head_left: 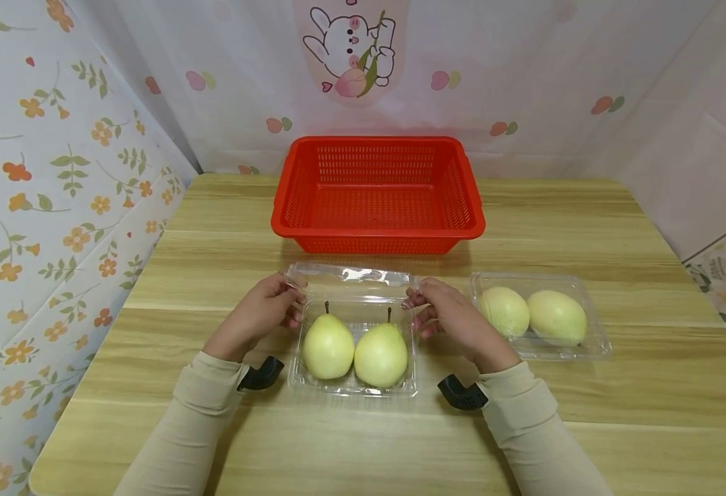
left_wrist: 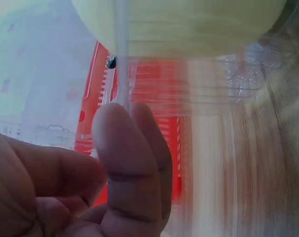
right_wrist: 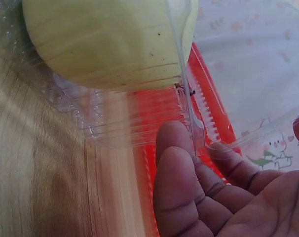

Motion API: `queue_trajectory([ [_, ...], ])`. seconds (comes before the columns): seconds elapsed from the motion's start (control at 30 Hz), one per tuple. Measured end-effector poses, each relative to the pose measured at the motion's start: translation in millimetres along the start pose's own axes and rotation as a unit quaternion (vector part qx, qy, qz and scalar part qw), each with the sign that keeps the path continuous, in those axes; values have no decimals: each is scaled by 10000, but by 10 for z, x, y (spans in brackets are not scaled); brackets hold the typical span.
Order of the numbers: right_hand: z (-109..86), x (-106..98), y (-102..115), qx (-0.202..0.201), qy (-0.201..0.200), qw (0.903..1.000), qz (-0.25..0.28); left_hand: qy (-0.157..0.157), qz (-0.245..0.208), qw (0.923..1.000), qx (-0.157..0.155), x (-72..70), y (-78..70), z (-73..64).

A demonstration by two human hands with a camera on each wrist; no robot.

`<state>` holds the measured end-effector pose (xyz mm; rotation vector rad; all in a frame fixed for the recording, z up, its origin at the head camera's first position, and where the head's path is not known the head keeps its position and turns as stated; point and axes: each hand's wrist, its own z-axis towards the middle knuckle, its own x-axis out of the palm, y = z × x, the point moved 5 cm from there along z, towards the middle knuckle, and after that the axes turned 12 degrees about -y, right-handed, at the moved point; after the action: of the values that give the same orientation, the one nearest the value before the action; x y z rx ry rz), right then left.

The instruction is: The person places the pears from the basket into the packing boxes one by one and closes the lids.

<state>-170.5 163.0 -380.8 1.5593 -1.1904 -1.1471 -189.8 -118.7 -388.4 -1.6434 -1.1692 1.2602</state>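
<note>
In the head view, a clear plastic clamshell container [head_left: 353, 390] lies on the table with its lid [head_left: 353, 275] raised at the far side. Two pale yellow pears, a left one [head_left: 328, 346] and a right one [head_left: 381, 355], sit inside it with stems pointing away. My left hand [head_left: 270, 308] holds the lid's left corner, and some of its fingers [left_wrist: 125, 148] touch the container's side wall. At the opposite corner my right hand [head_left: 452, 317] grips the lid; its fingertips [right_wrist: 174, 173] rest by the container wall. The left thumb is hidden in the left wrist view.
Behind the container stands a red perforated basket [head_left: 378, 233] with nothing in it. To the right, another clear container [head_left: 595, 337] holds two pears [head_left: 556, 317]. The wooden table [head_left: 363, 455] meets a patterned curtain [head_left: 226, 138] at the back and left.
</note>
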Motion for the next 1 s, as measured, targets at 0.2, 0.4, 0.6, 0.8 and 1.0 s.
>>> queue_trajectory([
  [0.2, 3, -10, 5, -155, -20, 9999, -57, 92, -362, 9993, -43, -33, -28, -15],
  [0.4, 25, -30, -15, -206, -194, 9993, -251, 180, -433, 9987, 190, -45, -62, -27],
  [0.6, 46, -18, -41, -290, -233, 9986, -373, 320, -323, 9987, 246, -43, -61, -45],
  [0.8, 54, 0, -44, -508, -236, 9975, -425, 303, 108, 9989, 343, -40, -57, -47],
  [1.0, 52, 3, -64, -513, -223, 9963, -649, 255, 338, 9988, 250, -36, -38, -37],
])
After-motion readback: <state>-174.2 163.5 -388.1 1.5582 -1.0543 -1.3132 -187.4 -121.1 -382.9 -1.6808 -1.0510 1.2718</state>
